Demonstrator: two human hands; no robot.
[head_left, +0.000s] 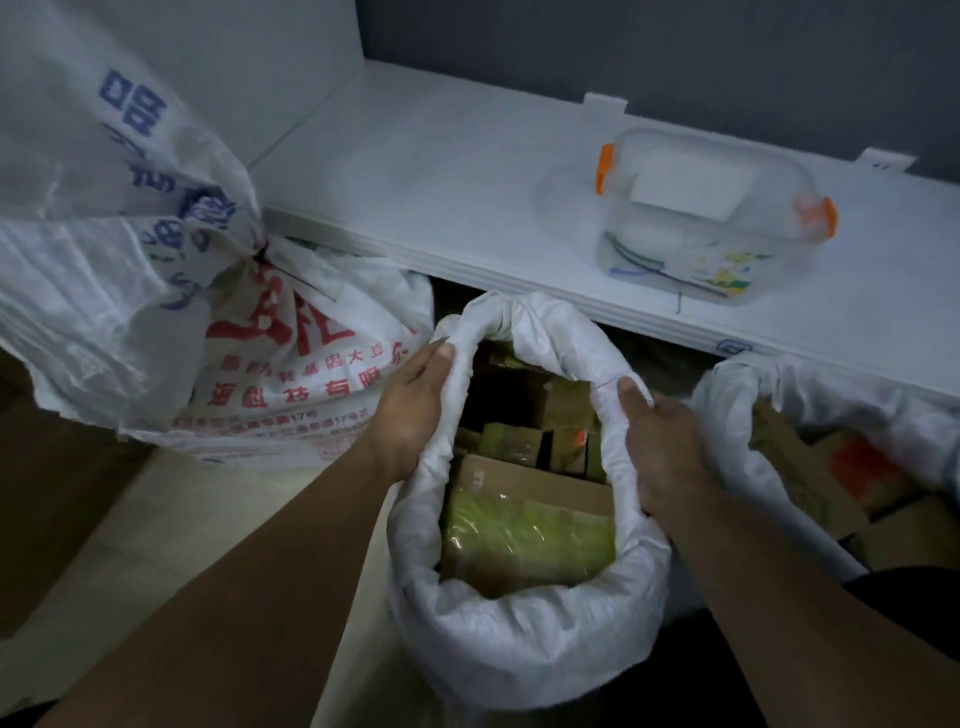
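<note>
Left hand: we are gripping the rolled rim of the white sack with it on the sack's left side. The thumb is lying along the top of the roll and the other fingers are curling round the cloth.
Right hand: we are clutching the rim on the opposite side. The thumb is pressing on the roll and the fingers are wrapping round it.
White sack: it is standing upright between our forearms, just in front of the white ledge's edge. Its mouth is gaping wide and its rim is rolled down into a thick collar.
Inside the sack: cardboard boxes are lying packed together, and a green packet in shiny wrap is resting on top of them, nearest to us.
Red-printed sack: it is bulging just beside our left hand.
Blue-printed sack: it is slumping above and to the left of the red-printed one. A knot is showing where the two meet, and we cannot tell which sack it is closing.
Second open sack: it is sitting just beside our right hand, holding brown boxes and something orange.
White ledge: it is running across behind all the sacks.
Clear container: it is sitting on the ledge, well apart from our hands, with orange latches at both ends. Its pale contents are looking too blurred for us to name.
</note>
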